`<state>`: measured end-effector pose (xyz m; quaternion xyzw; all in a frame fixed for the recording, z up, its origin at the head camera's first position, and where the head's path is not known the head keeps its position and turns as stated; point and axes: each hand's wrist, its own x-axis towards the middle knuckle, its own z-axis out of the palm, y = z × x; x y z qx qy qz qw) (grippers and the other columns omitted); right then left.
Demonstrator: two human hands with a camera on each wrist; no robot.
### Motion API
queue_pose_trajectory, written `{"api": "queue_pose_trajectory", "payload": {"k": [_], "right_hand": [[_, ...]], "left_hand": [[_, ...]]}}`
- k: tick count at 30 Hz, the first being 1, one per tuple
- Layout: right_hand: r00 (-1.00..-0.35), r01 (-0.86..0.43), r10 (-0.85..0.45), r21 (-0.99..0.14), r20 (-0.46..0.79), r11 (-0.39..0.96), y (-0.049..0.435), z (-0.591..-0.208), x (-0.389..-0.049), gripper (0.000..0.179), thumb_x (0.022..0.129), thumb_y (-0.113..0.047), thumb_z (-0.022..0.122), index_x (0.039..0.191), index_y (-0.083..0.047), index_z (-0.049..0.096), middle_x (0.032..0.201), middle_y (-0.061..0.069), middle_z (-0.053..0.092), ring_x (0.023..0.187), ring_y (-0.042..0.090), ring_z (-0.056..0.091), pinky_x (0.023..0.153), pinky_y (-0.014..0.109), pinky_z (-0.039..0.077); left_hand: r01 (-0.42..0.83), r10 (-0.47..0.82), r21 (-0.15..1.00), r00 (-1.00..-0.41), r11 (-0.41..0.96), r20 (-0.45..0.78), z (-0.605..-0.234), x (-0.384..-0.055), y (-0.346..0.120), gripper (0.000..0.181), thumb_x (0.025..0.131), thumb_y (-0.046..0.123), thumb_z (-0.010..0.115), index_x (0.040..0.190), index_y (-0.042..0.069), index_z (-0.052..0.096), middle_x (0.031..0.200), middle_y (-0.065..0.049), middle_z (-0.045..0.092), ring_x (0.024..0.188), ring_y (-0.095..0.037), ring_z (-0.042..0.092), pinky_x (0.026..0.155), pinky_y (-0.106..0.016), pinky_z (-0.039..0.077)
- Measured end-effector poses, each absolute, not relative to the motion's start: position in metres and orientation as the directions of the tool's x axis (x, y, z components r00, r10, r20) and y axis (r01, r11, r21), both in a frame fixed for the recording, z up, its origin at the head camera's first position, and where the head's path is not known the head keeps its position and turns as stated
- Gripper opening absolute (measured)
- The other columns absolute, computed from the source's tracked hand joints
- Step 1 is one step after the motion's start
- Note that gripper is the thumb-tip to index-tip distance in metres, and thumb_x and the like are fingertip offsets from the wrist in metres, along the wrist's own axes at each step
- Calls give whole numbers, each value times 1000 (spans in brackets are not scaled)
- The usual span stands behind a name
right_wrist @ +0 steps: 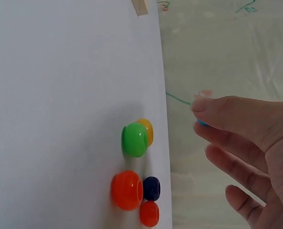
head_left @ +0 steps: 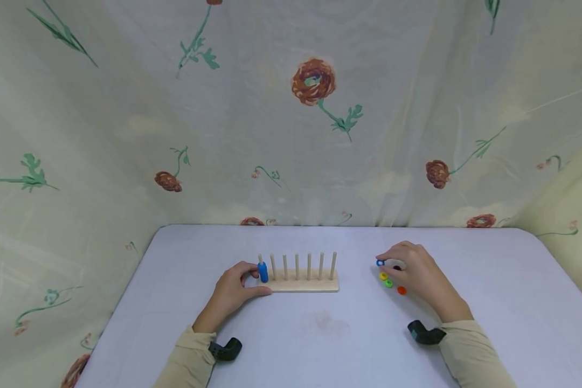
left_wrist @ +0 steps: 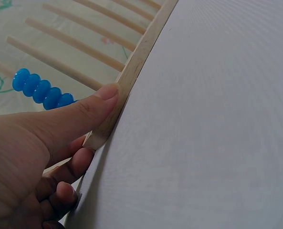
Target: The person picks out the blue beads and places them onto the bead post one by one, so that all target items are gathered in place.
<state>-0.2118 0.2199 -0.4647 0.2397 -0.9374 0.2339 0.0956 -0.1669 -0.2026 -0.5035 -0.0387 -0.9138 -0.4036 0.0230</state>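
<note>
A pale wooden board with upright pegs (head_left: 303, 286) stands on the table. My left hand (head_left: 233, 285) grips its left end, the thumb along the front edge. Several blue beads (left_wrist: 42, 89) are stacked on the leftmost peg; the other pegs are bare. To the right of the board, my right hand (head_left: 415, 269) pinches a blue bead (head_left: 380, 263) between thumb and forefinger, mostly hidden by the fingertips in the right wrist view. Beside that hand lie a yellow bead (head_left: 383, 276), a green bead (right_wrist: 135, 139), a dark blue bead (right_wrist: 152, 189) and two orange-red beads (right_wrist: 127, 190).
A white cloth covers the table (head_left: 320, 345), with a faint brownish stain in front of the board. Behind the table's far edge hangs a pale curtain (head_left: 252, 108) printed with flowers. Each wrist wears a black camera mount (head_left: 225, 350).
</note>
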Motion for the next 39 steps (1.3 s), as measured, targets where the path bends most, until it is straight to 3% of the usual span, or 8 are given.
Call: {"api": "queue_pose_trajectory", "payload": {"k": [12, 24, 30, 39], "right_hand": [[-888, -459, -367, -476, 279, 750, 201, -452, -213, 21, 89, -16, 83, 109, -13, 81, 107, 5, 78, 108, 30, 67, 97, 57, 51], [-822, -568, -386, -543, 419, 618, 152, -431, -226, 21, 88, -17, 84, 108, -14, 82, 105, 1, 80, 108, 26, 70, 97, 53, 54], [-811, -584, -384, -574, 441, 574, 123, -419, -225, 20, 88, -18, 84, 107, -14, 82, 106, 3, 80, 111, 29, 68, 102, 54, 51], [-792, -609, -450, -593, 414, 526, 78, -414, -220, 18, 90, -23, 82, 108, -18, 82, 106, -4, 80, 111, 23, 68, 105, 51, 50]], "left_hand": [[81, 45, 738, -997, 670, 69, -504, -167, -203, 45, 71, 32, 95, 106, 12, 74, 93, 2, 67, 71, -12, 43, 62, -23, 35], [93, 49, 735, -995, 671, 81, -505, -168, -204, 46, 71, 32, 95, 107, 12, 75, 94, 3, 68, 71, -11, 44, 62, -22, 36], [95, 51, 732, -995, 674, 83, -506, -168, -203, 45, 71, 33, 95, 107, 13, 75, 94, 3, 67, 71, -11, 44, 63, -22, 36], [85, 39, 726, -996, 683, 80, -505, -168, -203, 47, 71, 32, 96, 108, 12, 75, 94, 2, 68, 72, -11, 45, 63, -23, 36]]}}
